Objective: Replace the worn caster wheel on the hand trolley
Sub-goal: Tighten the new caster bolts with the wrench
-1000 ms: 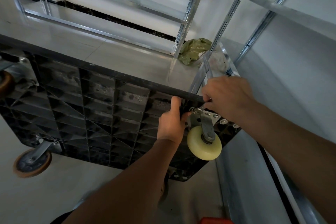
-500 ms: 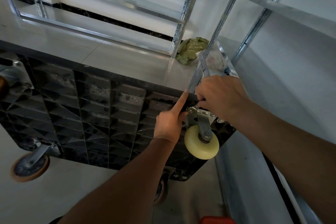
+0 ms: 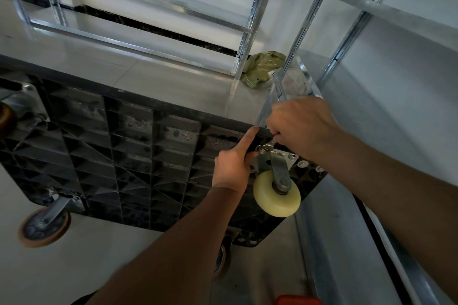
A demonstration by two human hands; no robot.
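Trolley (image 3: 128,156): black ribbed underside facing the camera, left and centre of the frame
Cream wheel (image 3: 276,194): on its bracket at the trolley's right corner, lower centre-right
Right hand (image 3: 300,126): clenched around a small wrench (image 3: 269,145) at the bracket's bolt
Left hand (image 3: 234,163): curled fingers grasp the bracket's edge, forefinger stretched along the trolley rim

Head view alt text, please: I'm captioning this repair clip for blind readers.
A person's right hand holds a small wrench on a bolt of the cream caster wheel under a tipped black trolley deck. The left hand grips the deck edge beside it, index finger extended. Worn brown casters remain elsewhere.
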